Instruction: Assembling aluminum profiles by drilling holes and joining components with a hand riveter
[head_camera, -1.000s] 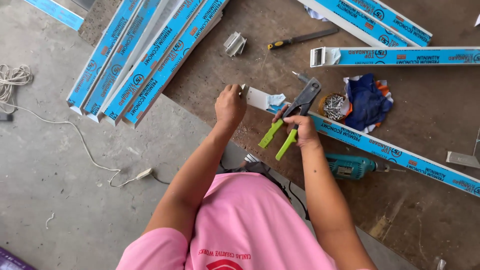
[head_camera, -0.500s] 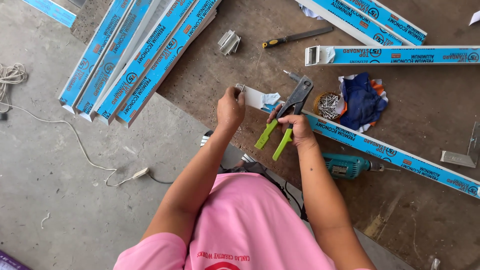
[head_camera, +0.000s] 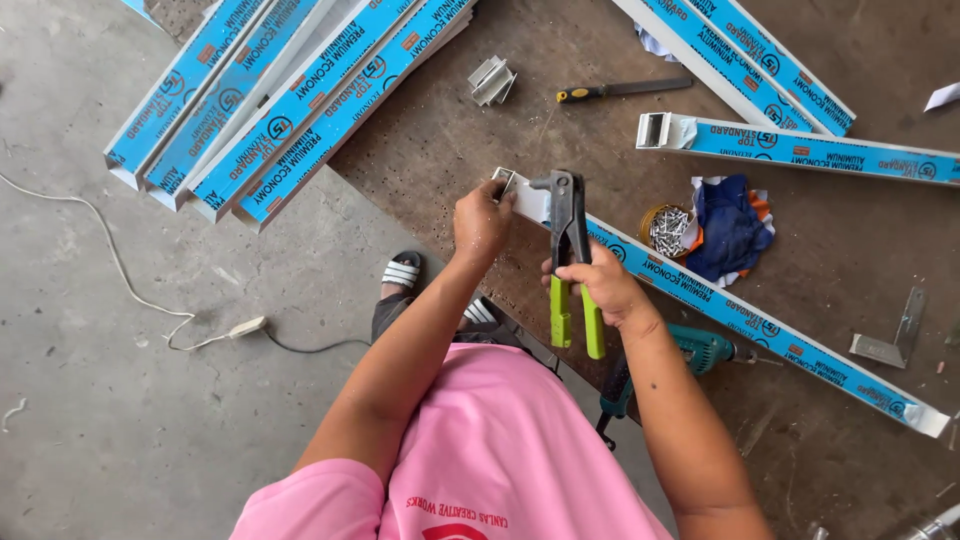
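Observation:
My right hand grips the green handles of a hand riveter, its dark head pointing away from me toward the end of a long aluminium bar wrapped in blue film. My left hand pinches that bar's near end, right beside the riveter's head. The bar lies diagonally across a brown worktable.
A tin of rivets and a blue cloth sit beyond the bar. A teal drill lies by my right forearm. More blue-wrapped bars overhang the table's left edge. A screwdriver, metal brackets and a floor cable are nearby.
The riveter has swung from tilted to nearly upright, its head now closer to my left hand at the bar's end. The view has shifted slightly.

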